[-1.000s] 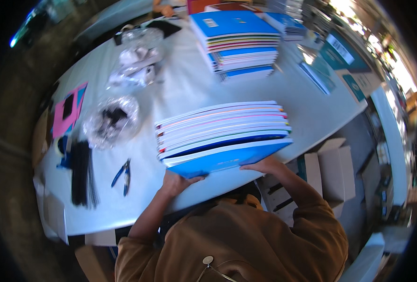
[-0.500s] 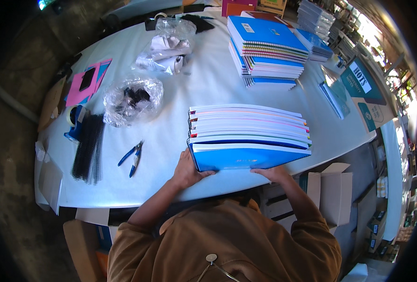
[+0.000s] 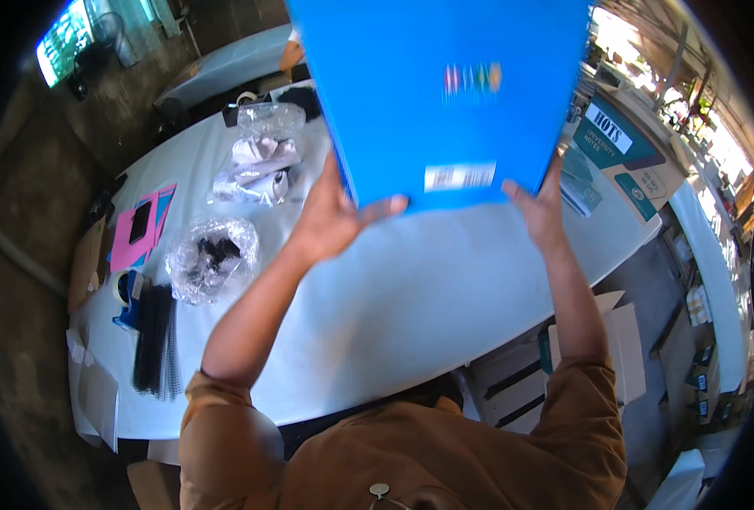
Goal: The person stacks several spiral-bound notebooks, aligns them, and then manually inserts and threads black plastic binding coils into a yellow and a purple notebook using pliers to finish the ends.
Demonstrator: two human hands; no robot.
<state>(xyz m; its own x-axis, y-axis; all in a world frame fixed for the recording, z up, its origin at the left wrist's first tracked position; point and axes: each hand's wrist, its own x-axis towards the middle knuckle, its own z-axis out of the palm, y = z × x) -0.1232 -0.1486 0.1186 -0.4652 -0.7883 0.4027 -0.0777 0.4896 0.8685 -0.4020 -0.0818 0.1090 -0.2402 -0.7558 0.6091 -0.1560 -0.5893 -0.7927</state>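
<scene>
Held up over the table between my two hands is a stack of spiral notebooks [image 3: 411, 93], its blue cover facing me with a white label near the lower edge. My left hand [image 3: 330, 217] grips the lower left corner, thumb across the front. At the lower right corner my right hand [image 3: 540, 200] closes on it, thumb on the cover and fingers along the side. The cover hides the rest of the stack and whatever stands behind it. Its upper edge runs out of view.
On the white table [image 3: 428, 297] lie black binding coils [image 3: 154, 344], a blue tape dispenser [image 3: 129, 302], a plastic bag of black pieces [image 3: 211, 259], a bag of crumpled paper [image 3: 258, 170] and a phone [image 3: 140, 221] on pink sheets. A green box [image 3: 606, 136] is right; an open carton [image 3: 619, 348] stands below.
Both hands have raised the notebook stack from the table's near edge, up and away, its blue cover turned toward me. It now covers the back pile. The blue-handled pliers are no longer visible.
</scene>
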